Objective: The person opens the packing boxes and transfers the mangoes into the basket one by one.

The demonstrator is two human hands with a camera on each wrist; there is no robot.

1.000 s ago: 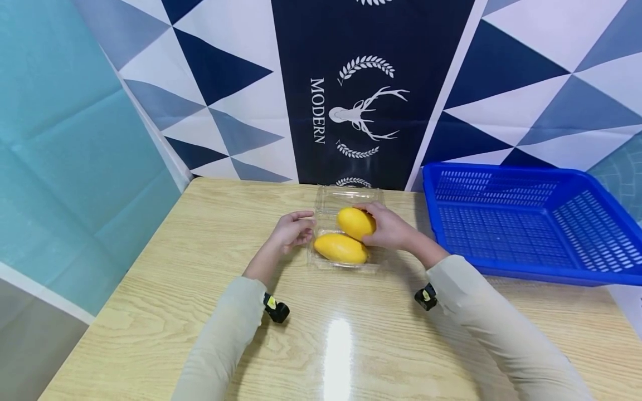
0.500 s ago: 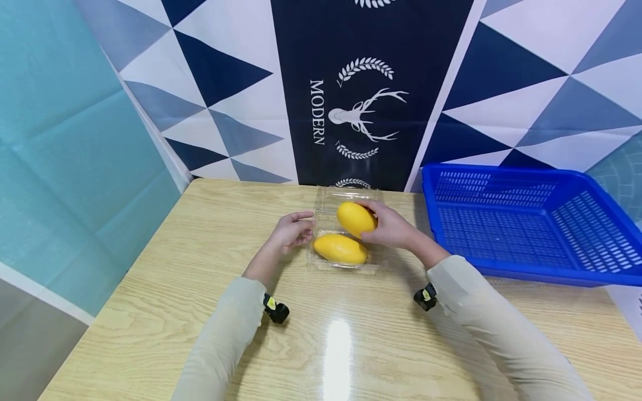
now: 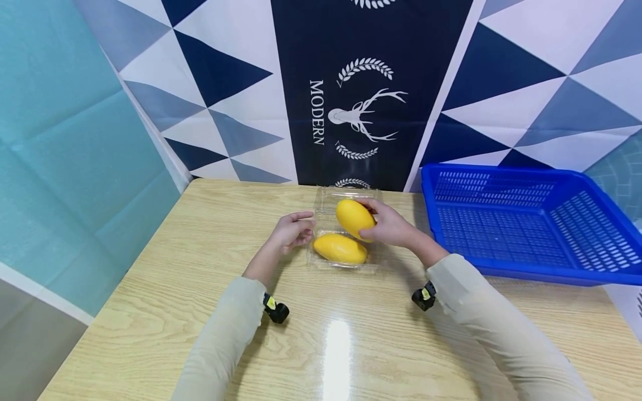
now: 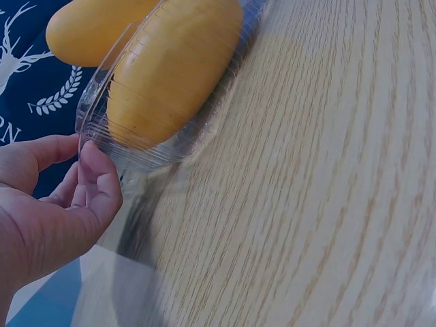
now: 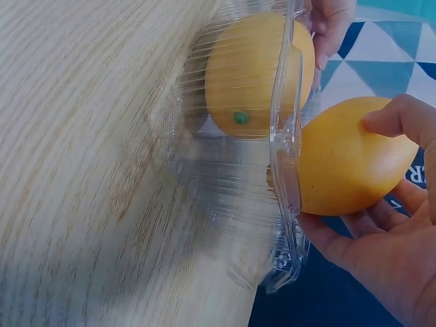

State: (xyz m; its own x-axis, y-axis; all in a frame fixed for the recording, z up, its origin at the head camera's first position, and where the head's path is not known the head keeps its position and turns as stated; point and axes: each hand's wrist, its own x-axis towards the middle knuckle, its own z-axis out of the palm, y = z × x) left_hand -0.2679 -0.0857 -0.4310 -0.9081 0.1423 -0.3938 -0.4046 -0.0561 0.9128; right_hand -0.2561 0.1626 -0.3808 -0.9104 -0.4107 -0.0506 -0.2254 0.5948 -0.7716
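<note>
A clear plastic clamshell container (image 5: 231,174) stands with its lid up near the back of the table. One yellow mango (image 3: 340,249) lies inside its front part, a green stem spot showing in the right wrist view. My right hand (image 3: 393,227) grips a second mango (image 3: 353,215), thumb on one side and fingers beneath. That mango is above the container, just behind the first one, tilted. At the container's left end, my left hand (image 4: 61,197) pinches the rim between thumb and index finger.
A blue plastic basket (image 3: 435,223) with perforated walls stands at the right, near the right forearm. The wooden table (image 3: 200,312) meets a patterned wall cloth (image 3: 230,111) just behind the container.
The mango in my right hand has risen slightly and shifted a little toward the back, its left end tipping up. My left hand and the other mango have stayed put.
</note>
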